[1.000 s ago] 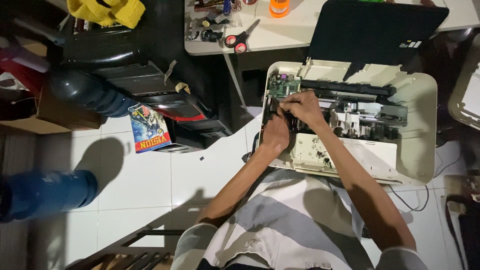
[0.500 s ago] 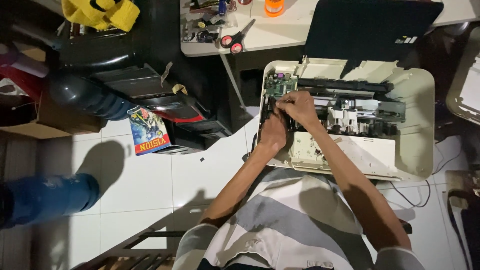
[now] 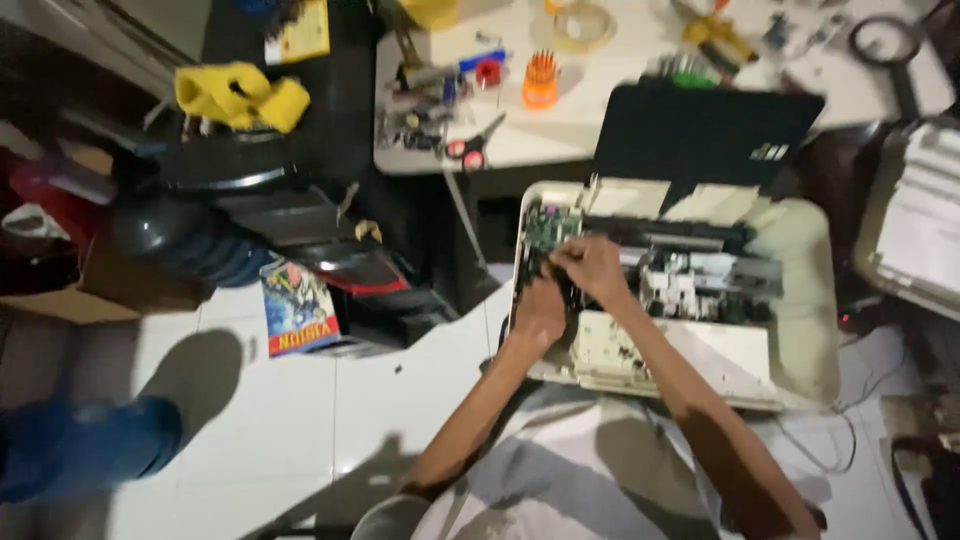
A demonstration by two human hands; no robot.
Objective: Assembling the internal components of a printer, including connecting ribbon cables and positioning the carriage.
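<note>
On floor ahead, opened printer (image 3: 790, 270) lay w/ long axis left-right; both hands met at its left end by green circuit board (image 3: 548, 228), right hand (image 3: 592, 268) nearer, left hand (image 3: 540, 310) just below, fingers curled, grip contents indiscernible.

The opened printer (image 3: 690, 300) sits on the white floor, cream casing, cover off, its black lid raised at the far side. Inside, a green circuit board (image 3: 548, 228) shows at the printer's far left corner, with a dark rail running across to its right and grey-white mechanism beneath that. A pale panel fills the printer's near edge. The picture is blurred; finer parts can't be told.
</note>
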